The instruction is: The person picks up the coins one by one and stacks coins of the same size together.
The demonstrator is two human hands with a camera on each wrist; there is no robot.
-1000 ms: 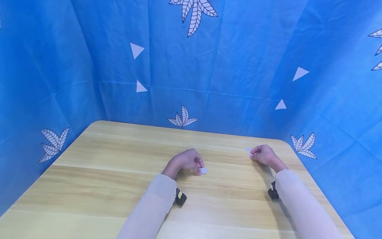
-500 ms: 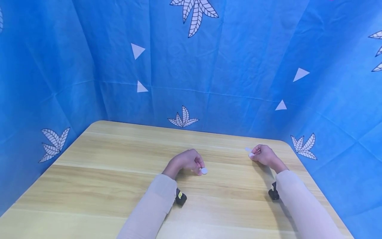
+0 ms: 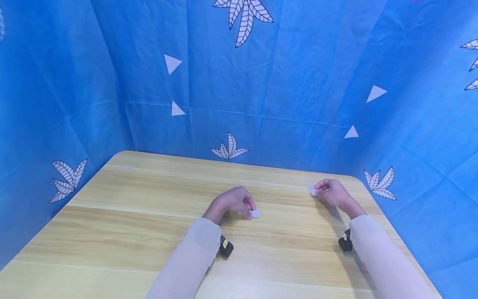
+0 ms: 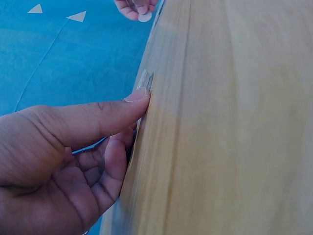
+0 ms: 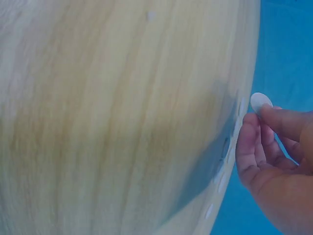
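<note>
My left hand [image 3: 237, 201] is near the middle of the table, its thumb and fingers pinching a small flat white disc [image 3: 255, 213]. In the left wrist view that disc [image 4: 144, 81] shows almost edge-on past the thumb tip. Farther right, my right hand [image 3: 332, 193] pinches a second white disc [image 3: 314, 192] by its edge. The right wrist view shows this disc [image 5: 260, 102] tilted between thumb and fingers, apart from the tabletop. Just beyond it, a pale flat piece [image 3: 309, 187] lies on the wood.
The wooden table [image 3: 130, 216] has rounded far corners. Several pale flat pieces [image 5: 210, 210] lie along its surface near my right hand. A blue patterned cloth [image 3: 209, 83] hangs behind and at both sides. Black wrist cameras [image 3: 226, 247] sit below the sleeves.
My right hand has shifted slightly up with its disc, and its wrist has moved a little to the right. My left hand stays in place with its disc.
</note>
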